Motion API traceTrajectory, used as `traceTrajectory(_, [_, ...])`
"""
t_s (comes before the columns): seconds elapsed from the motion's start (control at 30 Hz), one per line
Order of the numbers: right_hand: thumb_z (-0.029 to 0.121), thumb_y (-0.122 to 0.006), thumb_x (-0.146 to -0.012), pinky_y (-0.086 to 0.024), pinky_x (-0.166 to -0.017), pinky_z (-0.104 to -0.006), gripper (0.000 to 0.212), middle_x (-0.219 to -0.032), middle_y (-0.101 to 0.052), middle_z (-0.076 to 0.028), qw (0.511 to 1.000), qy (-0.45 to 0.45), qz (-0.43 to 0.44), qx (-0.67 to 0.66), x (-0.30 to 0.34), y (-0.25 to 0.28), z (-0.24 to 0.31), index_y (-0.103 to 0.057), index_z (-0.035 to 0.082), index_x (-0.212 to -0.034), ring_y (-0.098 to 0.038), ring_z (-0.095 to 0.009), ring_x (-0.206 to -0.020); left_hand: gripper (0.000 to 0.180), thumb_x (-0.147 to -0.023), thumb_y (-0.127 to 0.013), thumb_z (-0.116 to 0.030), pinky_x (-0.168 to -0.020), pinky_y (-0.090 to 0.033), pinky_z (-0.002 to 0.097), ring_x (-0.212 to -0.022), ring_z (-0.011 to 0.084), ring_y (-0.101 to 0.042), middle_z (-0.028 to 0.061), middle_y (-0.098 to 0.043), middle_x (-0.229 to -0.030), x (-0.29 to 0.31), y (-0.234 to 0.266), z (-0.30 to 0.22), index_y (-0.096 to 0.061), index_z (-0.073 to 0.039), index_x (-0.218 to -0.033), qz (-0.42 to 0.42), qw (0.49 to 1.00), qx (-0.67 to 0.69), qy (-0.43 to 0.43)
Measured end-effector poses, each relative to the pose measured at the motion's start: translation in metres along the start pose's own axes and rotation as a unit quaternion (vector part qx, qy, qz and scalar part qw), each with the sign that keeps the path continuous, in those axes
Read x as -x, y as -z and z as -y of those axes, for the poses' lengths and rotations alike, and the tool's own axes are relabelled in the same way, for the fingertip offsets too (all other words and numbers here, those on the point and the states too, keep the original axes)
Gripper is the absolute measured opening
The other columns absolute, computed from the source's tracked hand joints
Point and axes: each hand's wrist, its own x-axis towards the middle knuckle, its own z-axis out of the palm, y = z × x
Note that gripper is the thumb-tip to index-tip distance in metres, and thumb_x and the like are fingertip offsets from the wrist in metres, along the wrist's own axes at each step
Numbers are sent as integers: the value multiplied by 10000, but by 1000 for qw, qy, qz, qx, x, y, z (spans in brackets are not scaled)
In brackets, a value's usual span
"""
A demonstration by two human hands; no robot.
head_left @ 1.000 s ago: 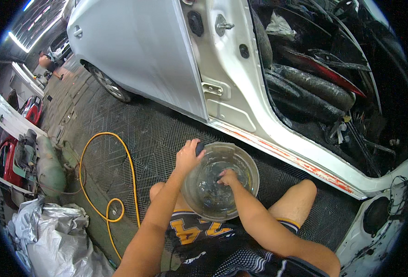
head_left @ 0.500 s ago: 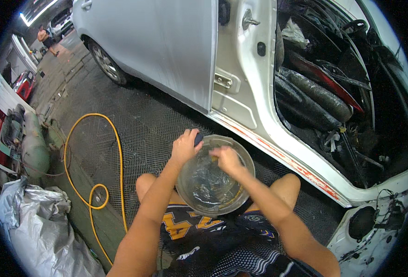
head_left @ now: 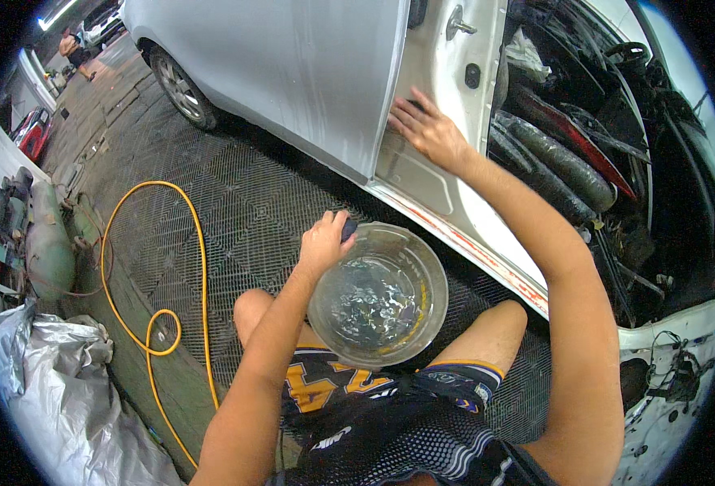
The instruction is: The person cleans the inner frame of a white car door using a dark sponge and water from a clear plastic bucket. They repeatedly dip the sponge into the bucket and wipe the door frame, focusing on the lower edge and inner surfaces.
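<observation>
My left hand (head_left: 323, 245) is closed on a small dark block (head_left: 348, 231) at the upper left rim of a round, clear basin (head_left: 441, 304). Rippled water (head_left: 370, 304) partly fills the basin, which sits between my knees. My right hand (head_left: 432, 136) is raised to the car, its fingers spread against the pale door frame (head_left: 422, 185). Its fingertips lie by the rear edge of the grey door (head_left: 285, 65), slightly blurred. I see nothing in that hand.
A sill with scraped red patches (head_left: 455, 247) runs along the car past the basin. Car parts (head_left: 564, 166) fill the open doorway. A yellow hose (head_left: 204, 283) loops over the floor mat at left, near silver sheeting (head_left: 66, 397) and a green tank (head_left: 50, 243). A person (head_left: 74, 53) stands far off.
My right hand has come out of the basin and up to the door frame, its fingers now spread. My left hand keeps the dark block at the rim.
</observation>
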Motion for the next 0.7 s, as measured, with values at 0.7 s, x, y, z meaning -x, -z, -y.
traceTrajectory(0.7, [199, -592, -1060, -523, -960, -455, 212, -1147, -694, -65, -32, -669, -166, -724, 96, 37, 284, -596, 81, -1236, -674, -191, -1019, 366, -848, -790, -360, -809, -537, 434, -993, 319, -620, 132, -619, -1120, 28, 26, -42, -709, -67, -1053, -109, 981, 105, -120])
